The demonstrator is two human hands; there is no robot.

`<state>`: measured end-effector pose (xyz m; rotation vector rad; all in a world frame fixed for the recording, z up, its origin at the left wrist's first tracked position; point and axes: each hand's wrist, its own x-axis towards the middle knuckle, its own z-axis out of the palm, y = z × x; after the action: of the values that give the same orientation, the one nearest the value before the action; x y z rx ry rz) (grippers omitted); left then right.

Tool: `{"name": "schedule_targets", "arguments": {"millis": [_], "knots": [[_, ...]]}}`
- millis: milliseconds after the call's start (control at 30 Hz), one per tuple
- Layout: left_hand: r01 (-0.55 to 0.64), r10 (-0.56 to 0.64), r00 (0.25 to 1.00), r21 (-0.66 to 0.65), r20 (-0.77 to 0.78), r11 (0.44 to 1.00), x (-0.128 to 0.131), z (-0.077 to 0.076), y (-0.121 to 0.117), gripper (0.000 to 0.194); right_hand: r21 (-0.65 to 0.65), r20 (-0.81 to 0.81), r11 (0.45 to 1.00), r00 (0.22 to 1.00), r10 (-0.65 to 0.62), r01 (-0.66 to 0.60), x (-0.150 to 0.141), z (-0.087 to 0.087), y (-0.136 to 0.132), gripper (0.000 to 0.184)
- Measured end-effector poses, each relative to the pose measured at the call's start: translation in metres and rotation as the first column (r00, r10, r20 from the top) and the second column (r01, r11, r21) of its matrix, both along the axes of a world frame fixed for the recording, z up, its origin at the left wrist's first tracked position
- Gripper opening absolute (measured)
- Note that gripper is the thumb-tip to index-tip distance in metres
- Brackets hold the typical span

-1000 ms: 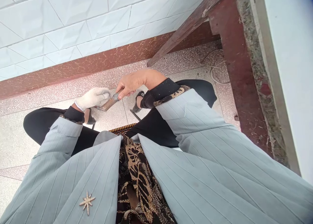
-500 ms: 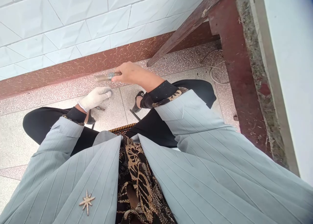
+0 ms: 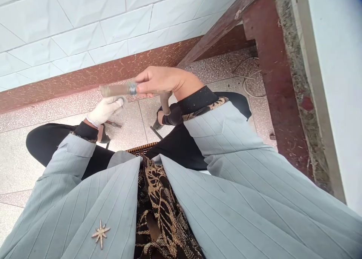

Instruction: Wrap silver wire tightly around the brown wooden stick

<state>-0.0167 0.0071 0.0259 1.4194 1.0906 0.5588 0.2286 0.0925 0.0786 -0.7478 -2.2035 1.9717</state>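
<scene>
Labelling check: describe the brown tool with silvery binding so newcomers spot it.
Below the white tiled wall, find the bare right hand. It grips the brown tool, near the white-gloved left hand. Its silvery binding separates it from the thinner brown piece below that hand.

White bevelled tiles covered the wall [image 3: 85, 13] I saw ahead, above a red, gold-veined baseboard [image 3: 158, 60]. Toward my view's right, a pale cable [image 3: 256, 96] lay looped on the speckled floor [image 3: 17, 172] beside a dark-red frame [image 3: 283, 81].
</scene>
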Motion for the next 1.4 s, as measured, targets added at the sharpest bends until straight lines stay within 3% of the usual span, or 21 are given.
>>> {"name": "schedule_targets", "arguments": {"millis": [67,133,233,367,500,600,700,800,900,1000,1133,1200,1233,1300,1333,1400], "knots": [[-0.008,0.009,0.999,-0.031,0.037,0.999,0.002,0.001,0.0,0.026,-0.092,-0.111,0.958,0.954,-0.28,0.27,0.001,0.001,-0.001,0.03],[0.018,-0.018,1.0,-0.022,-0.011,1.0,0.006,0.003,-0.001,0.023,-0.121,-0.058,0.91,0.912,-0.405,0.396,-0.004,0.002,-0.004,0.032],[0.076,-0.068,0.982,0.041,-0.176,0.996,0.011,0.003,-0.002,0.019,-0.108,0.074,0.903,0.91,-0.409,0.415,-0.012,0.002,-0.009,0.036],[0.129,-0.098,0.932,0.065,-0.349,0.99,0.012,0.001,-0.003,0.023,-0.102,0.099,0.903,0.908,-0.407,0.416,-0.015,-0.001,-0.01,0.038],[0.194,-0.144,0.882,0.067,-0.449,0.979,0.011,0.004,-0.004,0.025,0.061,0.172,0.917,0.901,-0.398,0.393,-0.015,-0.01,-0.005,0.035],[0.277,-0.185,0.807,0.082,-0.561,0.957,0.011,0.007,-0.004,0.026,0.334,0.349,0.904,0.857,-0.38,0.266,-0.019,-0.019,-0.001,0.029],[0.406,-0.204,0.671,0.123,-0.713,0.906,0.012,0.013,-0.003,0.025,0.486,0.539,0.874,0.791,-0.29,-0.011,-0.025,-0.026,-0.001,0.027],[0.486,-0.207,0.537,0.1,-0.818,0.868,0.011,0.022,0.0,0.027,0.382,0.688,0.882,0.722,-0.071,-0.277,-0.03,-0.029,-0.004,0.028],[0.528,-0.228,0.483,0.074,-0.846,0.846,0.008,0.028,0.003,0.028,0.174,0.711,0.905,0.685,0.157,-0.388,-0.031,-0.027,-0.006,0.029],[0.505,-0.214,0.556,0.121,-0.803,0.855,0.001,0.027,0.005,0.028,0.07,0.643,0.92,0.722,0.255,-0.387,-0.028,-0.021,-0.005,0.029],[0.35,-0.199,0.823,0.199,-0.531,0.915,-0.01,0.017,0.008,0.03,-0.064,0.468,0.931,0.813,0.346,-0.359,-0.018,-0.012,-0.002,0.022],[0.247,-0.167,0.921,0.196,-0.351,0.949,-0.012,0.012,0.008,0.027,-0.077,0.336,0.939,0.878,0.342,-0.336,-0.012,-0.009,-0.001,0.023],[0.183,-0.132,0.955,0.176,-0.265,0.967,-0.011,0.009,0.007,0.027,-0.053,0.256,0.957,0.922,0.29,-0.286,-0.009,-0.007,0.0,0.024],[0.069,-0.056,0.991,0.101,-0.122,0.993,-0.008,0.006,0.006,0.027,-0.017,0.064,0.997,0.995,0.073,-0.073,-0.004,-0.005,0.0,0.028],[0.035,-0.03,0.996,0.057,-0.079,0.998,-0.005,0.005,0.005,0.026,-0.032,-0.025,0.997,0.997,-0.07,0.069,-0.003,-0.005,0.0,0.03],[0.018,-0.018,0.998,-0.003,-0.059,1.0,0.002,0.005,0.003,0.024,-0.076,-0.093,0.944,0.94,-0.328,0.321,-0.004,-0.005,0.001,0.031]]}}
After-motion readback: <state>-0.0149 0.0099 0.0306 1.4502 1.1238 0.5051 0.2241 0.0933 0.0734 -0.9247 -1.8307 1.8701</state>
